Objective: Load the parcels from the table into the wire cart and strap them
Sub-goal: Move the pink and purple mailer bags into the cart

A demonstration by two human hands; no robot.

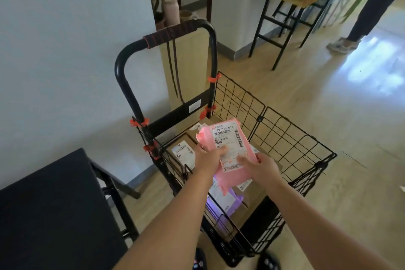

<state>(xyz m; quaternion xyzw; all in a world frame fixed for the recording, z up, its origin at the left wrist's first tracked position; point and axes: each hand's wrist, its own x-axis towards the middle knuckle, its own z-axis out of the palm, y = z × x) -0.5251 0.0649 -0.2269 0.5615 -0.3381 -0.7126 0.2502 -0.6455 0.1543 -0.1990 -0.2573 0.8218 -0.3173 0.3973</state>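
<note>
- Parcel: the pink mailer (229,145) hangs over the middle of the wire cart (274,125), pinched at its near end by the left hand (207,157) and right hand (263,168), likely to lay it flat.
- Labelled cardboard boxes (183,151) and a purple parcel (235,200) crowd the cart floor beneath.
- Bungee cord (171,32) is wound on the cart's handle; a black table (54,204) stands left of the cart.

Pink labelled parcel (228,149) tilted above boxes in black wire cart (274,129)
</note>
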